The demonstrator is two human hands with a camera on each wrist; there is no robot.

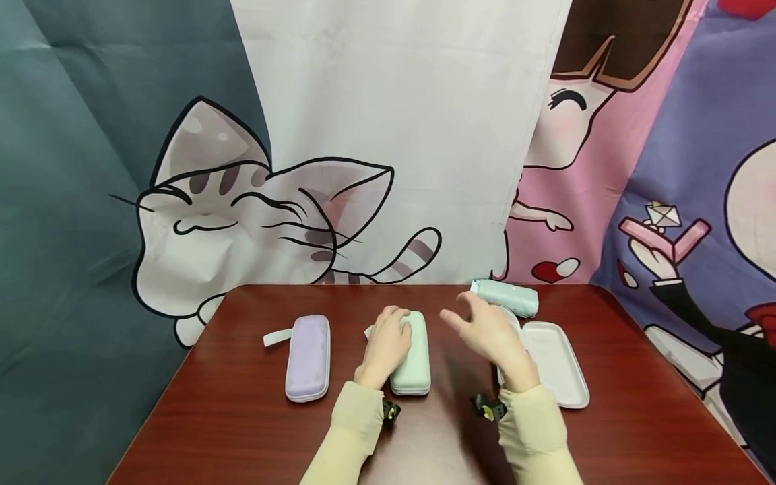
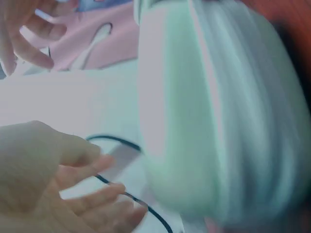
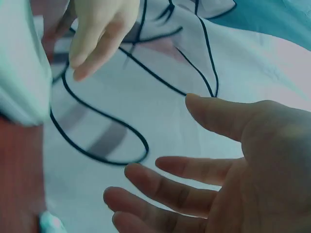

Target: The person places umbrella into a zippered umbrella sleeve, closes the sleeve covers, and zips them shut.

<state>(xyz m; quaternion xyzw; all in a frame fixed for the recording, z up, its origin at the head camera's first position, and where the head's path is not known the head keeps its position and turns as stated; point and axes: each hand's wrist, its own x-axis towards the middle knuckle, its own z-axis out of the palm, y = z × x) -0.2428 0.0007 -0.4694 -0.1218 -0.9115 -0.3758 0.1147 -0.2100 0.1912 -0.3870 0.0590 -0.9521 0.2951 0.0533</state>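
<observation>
A mint green zipped case (image 1: 412, 364) lies upright on the table in the head view, and its near end fills the right of the left wrist view (image 2: 184, 121). Over its left edge is my left hand (image 1: 386, 342), fingers loosely bent; the left wrist view shows this hand (image 2: 73, 179) gripping nothing, and contact with the case cannot be told. To the right, my right hand (image 1: 490, 333) hovers with thumb and fingers spread and nothing between them, partly covering an opened white case (image 1: 554, 364). The right wrist view shows the same spread hand (image 3: 218, 170).
A lilac zipped case (image 1: 308, 360) with a white strap tab (image 1: 277, 337) lies at the left of the dark red table (image 1: 212, 417). Behind the opened case is a mint green rolled bundle (image 1: 506, 297), near the far edge. A cartoon-printed cloth (image 1: 400, 101) hangs behind the table.
</observation>
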